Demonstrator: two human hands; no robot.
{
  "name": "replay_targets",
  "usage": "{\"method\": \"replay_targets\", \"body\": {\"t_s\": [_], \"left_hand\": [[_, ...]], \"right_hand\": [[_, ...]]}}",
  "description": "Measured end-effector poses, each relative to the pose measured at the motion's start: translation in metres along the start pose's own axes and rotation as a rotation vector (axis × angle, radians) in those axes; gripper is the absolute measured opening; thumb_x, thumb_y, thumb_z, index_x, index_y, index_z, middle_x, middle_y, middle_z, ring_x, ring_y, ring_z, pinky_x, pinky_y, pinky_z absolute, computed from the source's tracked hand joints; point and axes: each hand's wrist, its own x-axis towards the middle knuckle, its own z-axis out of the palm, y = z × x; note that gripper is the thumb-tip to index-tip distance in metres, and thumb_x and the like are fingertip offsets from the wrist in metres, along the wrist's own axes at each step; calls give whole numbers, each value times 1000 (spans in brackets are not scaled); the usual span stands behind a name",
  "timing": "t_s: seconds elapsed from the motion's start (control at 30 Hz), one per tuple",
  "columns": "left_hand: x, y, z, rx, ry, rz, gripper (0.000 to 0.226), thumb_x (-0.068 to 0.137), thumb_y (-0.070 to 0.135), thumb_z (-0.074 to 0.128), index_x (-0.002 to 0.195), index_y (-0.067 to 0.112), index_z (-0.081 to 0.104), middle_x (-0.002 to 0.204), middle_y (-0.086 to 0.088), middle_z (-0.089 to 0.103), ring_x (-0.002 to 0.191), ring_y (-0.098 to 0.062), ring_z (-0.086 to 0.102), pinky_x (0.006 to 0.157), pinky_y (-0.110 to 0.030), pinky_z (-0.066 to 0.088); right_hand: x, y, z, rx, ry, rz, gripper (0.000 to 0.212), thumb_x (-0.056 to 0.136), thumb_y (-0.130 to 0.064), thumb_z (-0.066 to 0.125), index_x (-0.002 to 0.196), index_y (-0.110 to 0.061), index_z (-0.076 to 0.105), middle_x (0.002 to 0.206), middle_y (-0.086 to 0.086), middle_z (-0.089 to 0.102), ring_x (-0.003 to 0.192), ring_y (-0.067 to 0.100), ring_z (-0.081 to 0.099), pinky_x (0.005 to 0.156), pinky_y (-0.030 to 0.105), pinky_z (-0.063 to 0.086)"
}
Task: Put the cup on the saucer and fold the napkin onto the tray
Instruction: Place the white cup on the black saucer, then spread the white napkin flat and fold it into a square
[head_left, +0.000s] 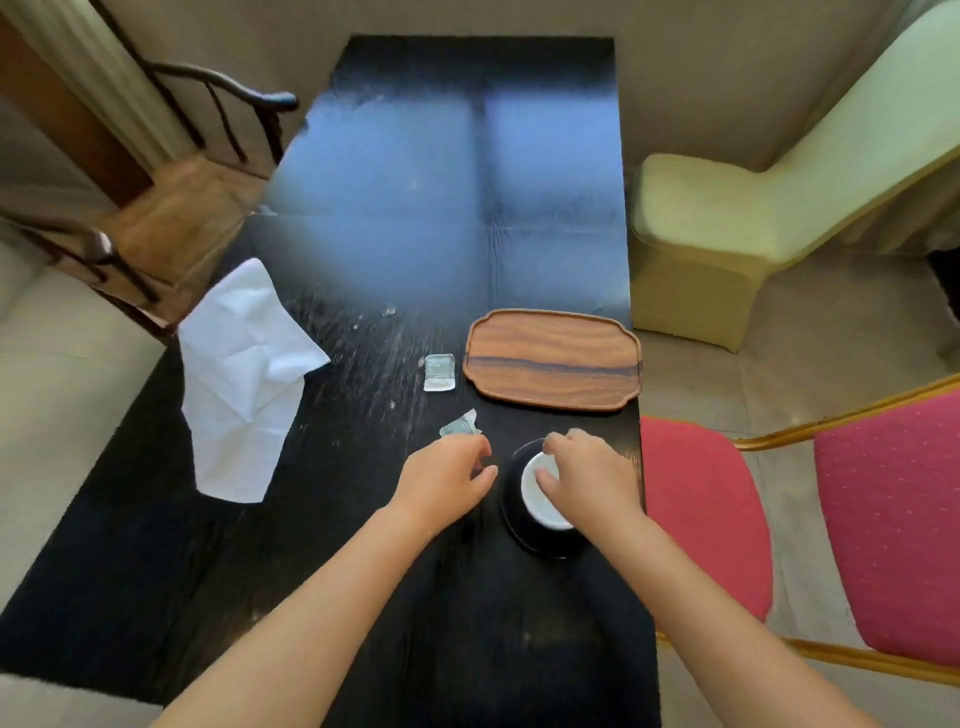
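Near the right edge of the table: a white cup (543, 493) sits on a dark saucer (524, 535).
Cup: upright, its open mouth facing up, partly covered by the right hand (587, 478).
Right hand: fingers draped over the cup's rim, gripping it from above.
Saucer: flat on the black table (363, 519), just this side of the tray (553, 358).
Left hand (447, 483): just beside the saucer, fingers loosely curled around nothing, not touching cup or saucer.
Tray: wooden, nothing on it, beyond the cup and apart from it.
Napkin (244, 379): white, crumpled and unfolded, at the table's left edge, well apart from the tray.
Clear wrappers: one (439, 372) just left of the tray, one (460, 423) crumpled just beyond the left hand.
Chairs: a red one (883, 519) at right, a wooden one (171, 208) at far left.
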Motion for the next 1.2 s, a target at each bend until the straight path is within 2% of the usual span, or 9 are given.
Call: {"method": "replay_targets", "body": {"t_s": [0.13,0.3,0.43,0.6,0.7,0.83,0.9,1.03,1.2], "left_hand": [[-10,-19,-50,178,52,-1,26,88,36,52,107,19,58,99,1,64,95,-21,59,75,-34,48],[-31,-65,-104,255,199,-49,27,89,37,51,103,14,57,94,-2,63,83,-23,60,72,-37,52],[-45,-116,-132,297,311,-69,29,89,36,52,105,13,59,98,-5,66,86,-24,62,75,-39,55],[-67,-192,-149,276,389,-60,36,90,32,53,122,17,55,108,-4,67,95,-20,62,79,-32,52],[-83,-241,-150,286,326,-11,45,90,30,53,133,16,47,117,-4,63,101,-20,59,86,-30,45],[-97,-301,-147,384,172,30,54,91,28,50,141,20,31,142,-4,40,131,-20,37,113,-41,20],[-100,-322,-145,387,78,36,59,92,26,49,145,21,23,151,-6,26,141,-21,20,116,-46,10],[-96,-350,-135,435,-126,89,62,93,23,45,148,22,15,157,-8,11,145,-21,3,116,-47,5],[-74,-368,-108,479,-323,135,64,94,17,42,148,26,10,158,-10,-3,145,-23,-9,115,-51,1]], "right_hand": [[16,-53,-16,-106,-8,-226,26,87,-31,50,104,-12,54,107,8,56,103,31,52,74,36,40],[38,-118,-35,-162,94,-399,22,87,-31,51,98,-12,54,104,8,58,101,31,52,67,34,33],[46,-169,-34,-191,163,-469,20,88,-28,49,99,-12,52,102,7,57,99,30,51,69,35,36],[49,-233,-2,-184,172,-485,27,89,-26,47,112,-13,53,111,6,57,104,29,50,80,38,40],[49,-272,30,-199,139,-447,32,89,-25,45,119,-15,51,118,4,55,110,27,48,86,37,39],[47,-321,77,-229,63,-394,34,90,-19,43,123,-14,47,127,5,51,116,26,44,91,36,38],[44,-338,96,-218,16,-355,35,90,-19,44,124,-14,46,129,5,49,120,26,42,93,36,38],[36,-356,135,-186,-102,-304,40,89,-20,46,129,-15,42,135,8,43,125,26,37,94,36,38],[40,-353,183,-158,-304,-275,49,92,-22,46,139,-20,33,155,11,14,143,27,10,112,46,22]]}}
